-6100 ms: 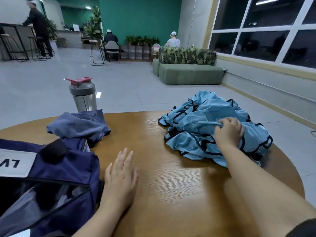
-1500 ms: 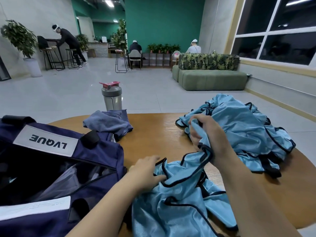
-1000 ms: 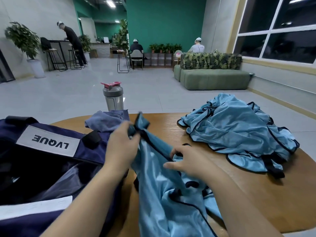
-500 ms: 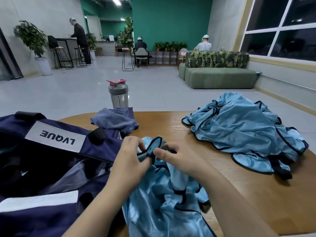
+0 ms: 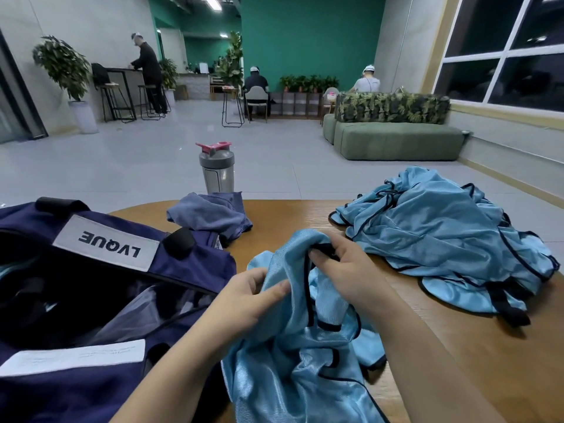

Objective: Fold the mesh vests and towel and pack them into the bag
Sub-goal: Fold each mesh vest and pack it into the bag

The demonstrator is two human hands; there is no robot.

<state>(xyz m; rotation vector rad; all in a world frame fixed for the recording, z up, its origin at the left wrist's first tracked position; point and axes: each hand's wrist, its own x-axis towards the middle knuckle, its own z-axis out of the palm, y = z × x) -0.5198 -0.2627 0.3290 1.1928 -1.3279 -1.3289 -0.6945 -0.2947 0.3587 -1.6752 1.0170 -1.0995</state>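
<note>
The bag (image 5: 189, 270) sat at far left on the table (image 5: 457, 340), navy, unzipped; its left and bottom were cut off by the frame, and the inside was too dark to make out beyond a grey lining. The towel (image 5: 210, 213) lay crumpled just behind the bag's right end, touching it and hiding the base of the shaker (image 5: 217, 167). The left hand (image 5: 244, 303) came up from bottom centre, thumb and fingers pinching a fold of the vest (image 5: 293, 355); its fingertips were partly buried in the fabric. The right hand (image 5: 341, 270) was curled on the vest's black trim near the top, fingertips hidden under the cloth. The vest was bunched between both hands and draped toward the near table edge, with the lower part cut off by the frame. To the right, well apart from the hands, the pile (image 5: 442, 239) of other vests lay tangled; count couldn't be told. Background ppl were too small to detail.
</note>
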